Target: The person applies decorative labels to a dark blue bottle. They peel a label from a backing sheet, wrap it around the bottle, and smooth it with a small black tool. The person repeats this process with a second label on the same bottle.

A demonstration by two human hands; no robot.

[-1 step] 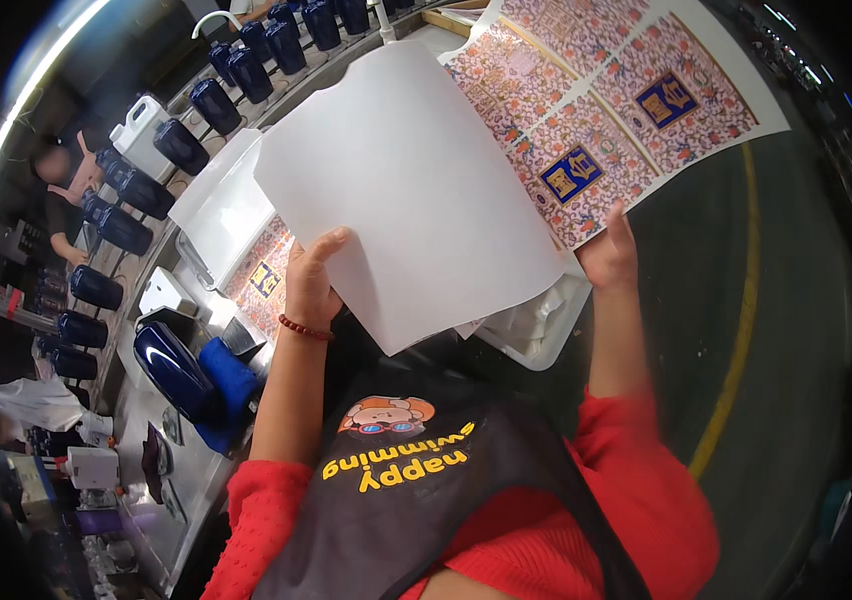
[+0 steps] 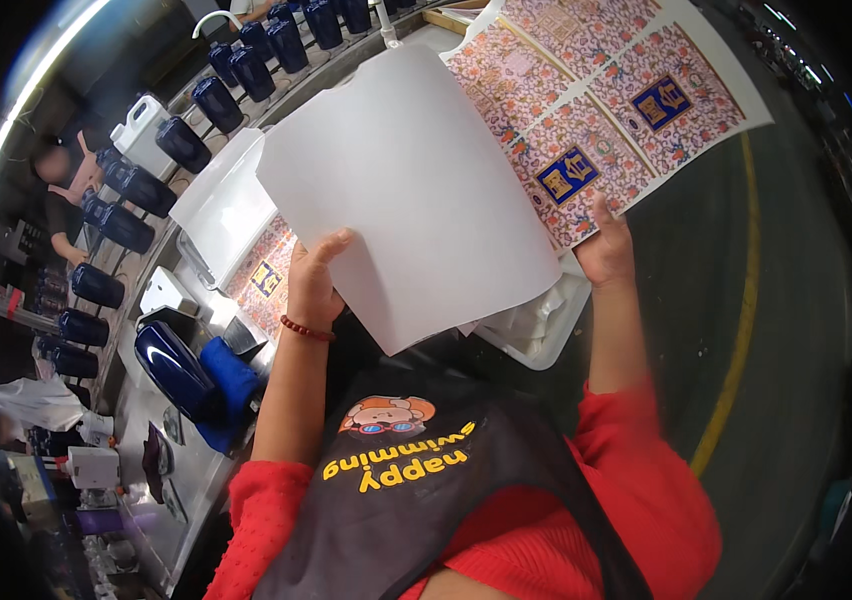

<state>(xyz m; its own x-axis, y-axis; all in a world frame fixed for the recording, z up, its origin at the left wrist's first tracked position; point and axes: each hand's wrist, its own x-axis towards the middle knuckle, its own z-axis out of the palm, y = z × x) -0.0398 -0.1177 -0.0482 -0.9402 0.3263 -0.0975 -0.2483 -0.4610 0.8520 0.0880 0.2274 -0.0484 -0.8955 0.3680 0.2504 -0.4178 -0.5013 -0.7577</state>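
Shifting slightly leftward since the earlier frame: patterned sheet (image 2: 601, 110), with the right hand (image 2: 608, 252) moving a little up and left along with it. White sheet (image 2: 411, 190) and left hand (image 2: 314, 285) are keeping almost the same place.

Item, white sheet: hanging before the person's chest, its long axis running from far left to near right, one corner pointing down toward the apron (image 2: 416, 470). It is covering the left margin of the patterned sheet; whether the two are joining, cannot be told.

Item, patterned sheet: lying up and to the right, pink floral with blue label panels, its near edge climbing toward the right; its far end is running out of view, so its long axis is not showing fully.

Grip, left: thumb pressing flat on the white sheet's left edge, fingers going out of sight beneath; pinching narrowly. Red bead bracelet (image 2: 307, 329) circling the wrist.

Grip, right: thumb resting over the patterned sheet's near edge, fingers mostly hiding behind; holding closely.

Surroundings: white tray (image 2: 564, 335) sitting below the sheets; dark blue bottle (image 2: 176, 368) lying beside blue cloth (image 2: 229, 372) at left; similar bottles (image 2: 184, 146) lining the conveyor.
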